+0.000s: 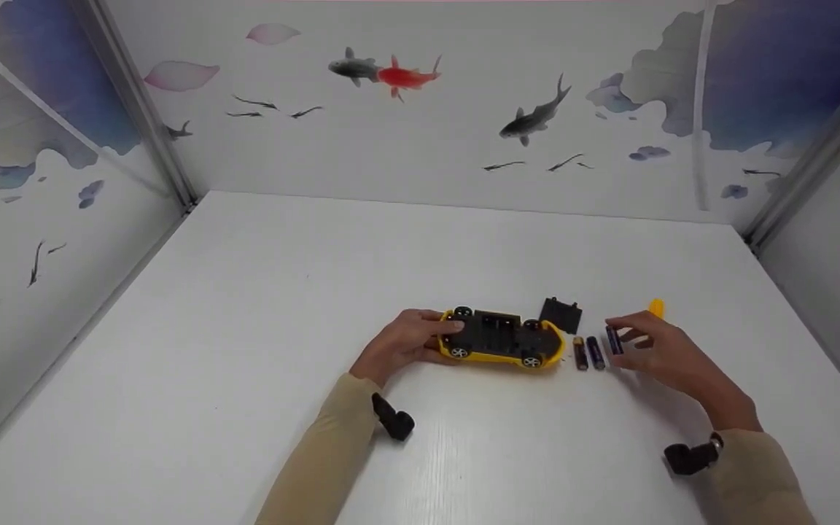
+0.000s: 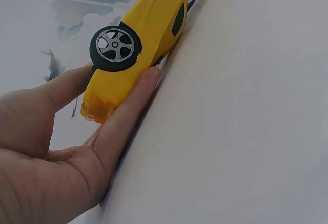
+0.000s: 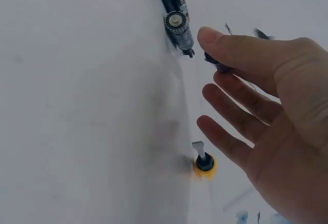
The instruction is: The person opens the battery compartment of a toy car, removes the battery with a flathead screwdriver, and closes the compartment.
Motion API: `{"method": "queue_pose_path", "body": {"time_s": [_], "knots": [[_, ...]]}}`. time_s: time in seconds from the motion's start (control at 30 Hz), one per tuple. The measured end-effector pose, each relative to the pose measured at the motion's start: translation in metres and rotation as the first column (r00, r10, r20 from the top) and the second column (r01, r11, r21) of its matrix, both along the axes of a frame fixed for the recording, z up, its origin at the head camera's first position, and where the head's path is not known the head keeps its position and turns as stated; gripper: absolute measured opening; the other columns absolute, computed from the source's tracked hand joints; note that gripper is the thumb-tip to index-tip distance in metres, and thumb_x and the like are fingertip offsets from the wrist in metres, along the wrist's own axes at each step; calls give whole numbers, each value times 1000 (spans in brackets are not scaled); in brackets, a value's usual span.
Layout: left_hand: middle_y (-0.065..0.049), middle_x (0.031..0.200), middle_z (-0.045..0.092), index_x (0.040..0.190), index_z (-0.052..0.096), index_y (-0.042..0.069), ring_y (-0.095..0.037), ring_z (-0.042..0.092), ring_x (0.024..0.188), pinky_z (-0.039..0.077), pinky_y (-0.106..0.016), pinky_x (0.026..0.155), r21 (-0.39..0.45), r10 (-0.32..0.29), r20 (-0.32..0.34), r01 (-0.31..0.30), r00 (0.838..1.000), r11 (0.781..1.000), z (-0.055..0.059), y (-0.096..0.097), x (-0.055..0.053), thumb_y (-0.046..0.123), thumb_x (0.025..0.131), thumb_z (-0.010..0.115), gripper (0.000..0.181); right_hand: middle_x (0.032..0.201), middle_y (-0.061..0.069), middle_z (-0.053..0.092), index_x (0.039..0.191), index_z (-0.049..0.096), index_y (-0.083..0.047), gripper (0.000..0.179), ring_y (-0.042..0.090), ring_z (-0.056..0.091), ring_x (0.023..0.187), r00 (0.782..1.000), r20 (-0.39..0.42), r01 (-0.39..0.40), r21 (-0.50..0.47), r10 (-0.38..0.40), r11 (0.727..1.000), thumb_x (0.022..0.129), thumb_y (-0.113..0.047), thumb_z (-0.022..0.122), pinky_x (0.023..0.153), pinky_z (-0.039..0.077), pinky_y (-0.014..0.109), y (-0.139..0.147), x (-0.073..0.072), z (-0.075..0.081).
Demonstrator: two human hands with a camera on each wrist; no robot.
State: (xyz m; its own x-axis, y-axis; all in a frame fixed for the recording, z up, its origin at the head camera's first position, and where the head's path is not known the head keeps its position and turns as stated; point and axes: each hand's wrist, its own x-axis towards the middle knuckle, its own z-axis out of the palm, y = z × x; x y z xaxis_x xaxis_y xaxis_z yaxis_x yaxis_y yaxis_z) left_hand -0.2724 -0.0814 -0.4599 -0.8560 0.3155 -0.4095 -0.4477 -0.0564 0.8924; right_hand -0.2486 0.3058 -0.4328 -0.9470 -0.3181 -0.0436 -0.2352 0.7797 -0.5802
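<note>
My left hand (image 1: 404, 337) grips the rear end of a yellow toy car (image 1: 477, 337), turned underside up, with an open battery compartment (image 1: 500, 322) in its black base. The left wrist view shows the thumb on the base side and fingers beneath the yellow body (image 2: 148, 19). To the right, my right hand (image 1: 664, 354) pinches a dark AA-type battery (image 1: 615, 340) between thumb and forefinger; most of it is hidden in the right wrist view. Two more batteries, one with a copper end (image 1: 580, 354) and one dark (image 1: 595, 353), lie side by side between car and right hand.
A black battery cover (image 1: 561, 316) lies behind the batteries. Beyond the right hand is a screwdriver with a yellow handle (image 1: 656, 308) and a flat metal tip (image 3: 199, 147). White panels printed with fish (image 1: 537, 120) enclose the white table (image 1: 318, 255).
</note>
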Motion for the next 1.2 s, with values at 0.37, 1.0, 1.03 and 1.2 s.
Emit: {"method": "queue_pose_path", "body": {"time_s": [0.37, 1.0, 1.03, 1.2], "knots": [[-22, 131, 62, 137, 54, -3, -33, 67, 116, 61, -44, 89, 19, -7, -8, 7, 1000, 1000, 1, 0, 1, 15, 92, 73, 52, 130, 19, 58, 142, 55, -6, 60, 34, 56, 114, 998, 62, 4, 105, -11, 994, 88, -20, 77, 99, 51, 56, -3, -2, -5], [-21, 128, 64, 135, 56, -2, -33, 69, 112, 61, -43, 87, 20, -2, -12, 2, 1000, 1000, 2, 1, 1, 16, 91, 74, 51, 136, 22, 55, 143, 53, -5, 62, 41, 53, 123, 996, 95, -9, 100, 0, 995, 89, -24, 77, 106, 44, 63, -8, 1, 3], [-21, 128, 64, 135, 56, -2, -33, 69, 111, 61, -43, 87, 19, 1, -11, -1, 1000, 1000, 2, 1, 1, 16, 91, 74, 51, 137, 22, 54, 143, 53, -5, 62, 42, 52, 124, 996, 92, -11, 97, 2, 995, 89, -23, 77, 105, 45, 63, -8, 1, 4], [-24, 128, 64, 138, 52, -4, -34, 69, 111, 61, -45, 86, 28, 36, 14, -36, 999, 999, 1, 3, 0, 14, 90, 75, 56, 138, 22, 53, 141, 54, -3, 58, 43, 52, 126, 998, 50, -28, 74, 25, 997, 91, -22, 75, 102, 48, 61, -10, 3, 7]]}}
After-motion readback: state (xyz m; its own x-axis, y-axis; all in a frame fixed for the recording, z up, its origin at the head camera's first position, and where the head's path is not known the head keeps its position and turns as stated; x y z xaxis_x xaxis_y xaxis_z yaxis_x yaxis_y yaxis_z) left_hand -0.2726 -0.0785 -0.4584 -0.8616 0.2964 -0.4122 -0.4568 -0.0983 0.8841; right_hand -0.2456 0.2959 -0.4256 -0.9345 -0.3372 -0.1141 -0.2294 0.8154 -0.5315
